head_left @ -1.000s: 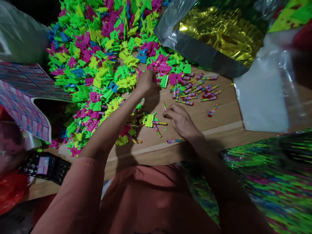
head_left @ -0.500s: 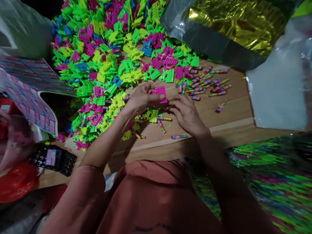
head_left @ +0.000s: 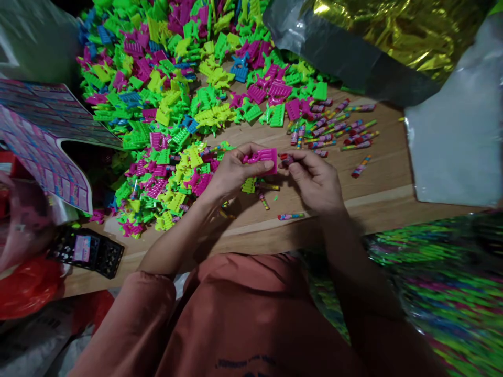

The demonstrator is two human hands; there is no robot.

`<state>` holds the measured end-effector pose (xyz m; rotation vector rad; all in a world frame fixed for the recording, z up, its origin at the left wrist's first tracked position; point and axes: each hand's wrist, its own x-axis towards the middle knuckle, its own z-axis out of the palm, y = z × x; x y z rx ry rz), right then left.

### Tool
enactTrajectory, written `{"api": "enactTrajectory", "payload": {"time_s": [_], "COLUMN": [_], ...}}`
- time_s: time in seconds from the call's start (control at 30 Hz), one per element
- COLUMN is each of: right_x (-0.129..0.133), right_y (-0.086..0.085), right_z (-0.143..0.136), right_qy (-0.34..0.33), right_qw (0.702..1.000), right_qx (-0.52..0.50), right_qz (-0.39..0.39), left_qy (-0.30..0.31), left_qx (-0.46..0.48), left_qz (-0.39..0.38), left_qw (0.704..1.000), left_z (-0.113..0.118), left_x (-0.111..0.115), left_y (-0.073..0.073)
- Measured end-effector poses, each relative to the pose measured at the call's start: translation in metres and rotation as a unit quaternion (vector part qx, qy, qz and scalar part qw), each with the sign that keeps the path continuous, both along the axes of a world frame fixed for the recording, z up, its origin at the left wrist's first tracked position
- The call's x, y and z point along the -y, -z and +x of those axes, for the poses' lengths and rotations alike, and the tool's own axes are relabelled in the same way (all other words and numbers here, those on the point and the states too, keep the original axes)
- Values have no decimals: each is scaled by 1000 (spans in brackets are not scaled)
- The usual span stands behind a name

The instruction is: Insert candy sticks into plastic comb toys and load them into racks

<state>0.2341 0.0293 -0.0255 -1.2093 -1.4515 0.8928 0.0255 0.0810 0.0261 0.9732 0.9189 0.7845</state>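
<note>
The left hand (head_left: 236,175) pinches a pink plastic piece (head_left: 268,153) with a ribbed panel, its thumb laid across the front and the other fingers behind. Facing it, the right hand (head_left: 320,180) nips a small printed tube (head_left: 286,159) between thumb and forefinger, its red end pointing at the pink piece; a narrow gap seems to part the two. Both are held above the middle of the wooden tabletop (head_left: 387,180), facing its near edge, where the person's salmon-coloured shirt (head_left: 247,309) is.

Under the hands a few tubes lie loose, and one single tube (head_left: 291,216) rests closer to the near edge. Beyond the right hand is a cluster of tubes (head_left: 334,125), with another tube (head_left: 361,166) lying apart on the side toward the right edge. A large heap of green, yellow, pink and blue plastic pieces (head_left: 168,99) covers the far left part.

A bent printed sheet (head_left: 43,136) stands by the left edge, and a black tray (head_left: 88,251) sits toward the near left corner, next to red plastic (head_left: 29,288). Gold foil (head_left: 401,31) fills the far right corner, beside whitish plastic (head_left: 456,146).
</note>
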Motion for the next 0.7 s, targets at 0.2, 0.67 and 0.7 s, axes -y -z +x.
{"api": "enactTrajectory", "payload": {"time_s": [0.2, 0.67, 0.7], "right_x": [2, 11, 11], "right_y": [-2, -14, -15], "right_z": [-7, -3, -3], "right_qy": [-16, 5, 3], "right_qw": [997, 1000, 1000], "right_qx": [-69, 10, 16], "right_qz": [-35, 20, 27], "left_qy": [-47, -10, -13], "left_qx": [-217, 2, 13], "left_qz": [225, -51, -81], "left_qw": [949, 999, 997], "left_z": [1, 5, 4], "left_x": [3, 9, 8], "left_y": [3, 0, -1]}}
